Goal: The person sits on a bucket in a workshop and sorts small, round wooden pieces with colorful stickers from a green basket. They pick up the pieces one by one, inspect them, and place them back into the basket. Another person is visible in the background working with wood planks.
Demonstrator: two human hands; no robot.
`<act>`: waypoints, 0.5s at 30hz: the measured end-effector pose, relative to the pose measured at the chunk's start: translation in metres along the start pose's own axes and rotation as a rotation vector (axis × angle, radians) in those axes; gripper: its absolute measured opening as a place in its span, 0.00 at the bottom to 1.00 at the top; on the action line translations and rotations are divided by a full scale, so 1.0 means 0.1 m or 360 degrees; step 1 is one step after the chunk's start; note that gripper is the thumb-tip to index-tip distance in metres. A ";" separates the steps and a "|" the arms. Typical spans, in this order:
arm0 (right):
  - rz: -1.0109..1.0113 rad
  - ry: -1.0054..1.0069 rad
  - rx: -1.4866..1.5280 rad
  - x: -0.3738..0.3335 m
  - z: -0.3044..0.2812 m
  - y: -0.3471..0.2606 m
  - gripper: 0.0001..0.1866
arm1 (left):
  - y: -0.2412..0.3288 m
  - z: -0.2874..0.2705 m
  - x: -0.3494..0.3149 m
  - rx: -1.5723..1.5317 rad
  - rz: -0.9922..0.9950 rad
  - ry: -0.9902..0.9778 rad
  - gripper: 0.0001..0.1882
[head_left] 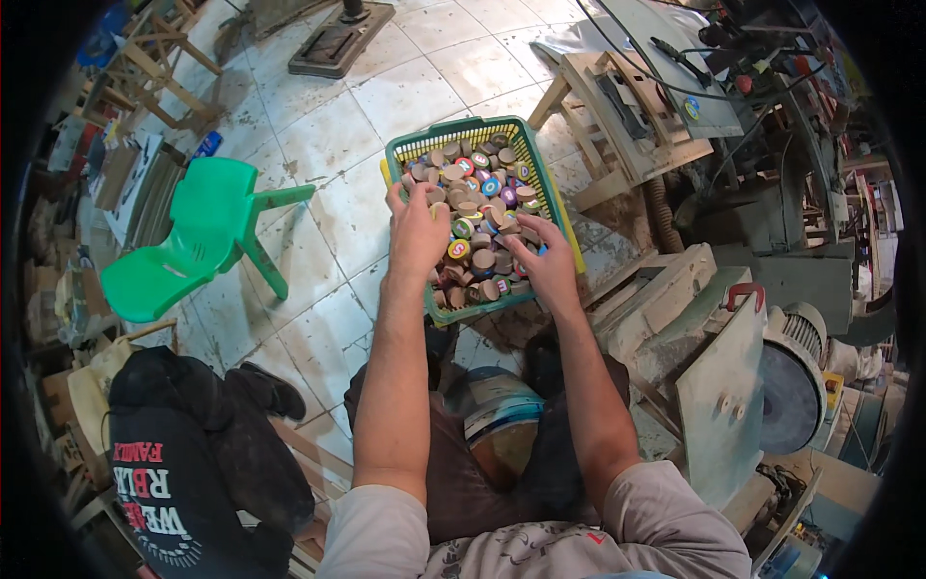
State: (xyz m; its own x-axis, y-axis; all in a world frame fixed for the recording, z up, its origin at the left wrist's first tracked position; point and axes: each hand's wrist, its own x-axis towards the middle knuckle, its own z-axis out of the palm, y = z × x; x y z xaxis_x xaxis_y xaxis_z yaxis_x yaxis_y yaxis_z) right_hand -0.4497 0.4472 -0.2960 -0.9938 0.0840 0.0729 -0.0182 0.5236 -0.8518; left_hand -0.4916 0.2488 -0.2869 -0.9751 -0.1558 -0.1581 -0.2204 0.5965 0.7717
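Observation:
A green plastic basket (pixel 552 174) in front of me is filled with small round wooden discs (pixel 482 259). Some show colourful printed faces with letters, others bare brown wood. At the basket's left side, my left hand (pixel 421 232) is closed, its fingers curled on a yellowish-faced wooden disc (pixel 440 209). Over the right part of the pile is my right hand (pixel 550 265), with thumb and fingers bent round a disc among the others. Its fingertips are partly lost among the pieces. A bit of blue shows beside its palm.
A green plastic chair (pixel 183 251) lies tipped over on the tiled floor (pixel 318 207) at left. Another person in a dark printed shirt (pixel 154 463) is at lower left. A wooden stand (pixel 617 125) is at far right; a disc sander (pixel 791 386) stands at right.

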 end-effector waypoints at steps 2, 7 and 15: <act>0.0032 0.0006 0.0188 0.04 0.08 0.01 0.21 | -0.02 0.02 0.01 0.0003 0.0012 0.0041 0.20; -0.0105 0.0236 0.0155 0.16 0.38 -0.04 0.18 | 0.00 0.04 0.02 0.0041 0.0000 -0.0004 0.20; -0.0130 0.0283 -0.0023 0.27 0.75 -0.31 0.16 | -0.07 0.12 0.07 0.0111 0.0105 -0.0130 0.26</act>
State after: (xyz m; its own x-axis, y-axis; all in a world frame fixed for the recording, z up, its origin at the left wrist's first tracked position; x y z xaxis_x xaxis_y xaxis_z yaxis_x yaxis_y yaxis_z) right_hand -0.4841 0.3693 -0.3069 -0.9539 0.1886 0.2335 -0.0955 0.5468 -0.8318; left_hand -0.4969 0.2534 -0.3004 -0.9858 -0.0515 -0.1598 -0.1539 0.6571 0.7380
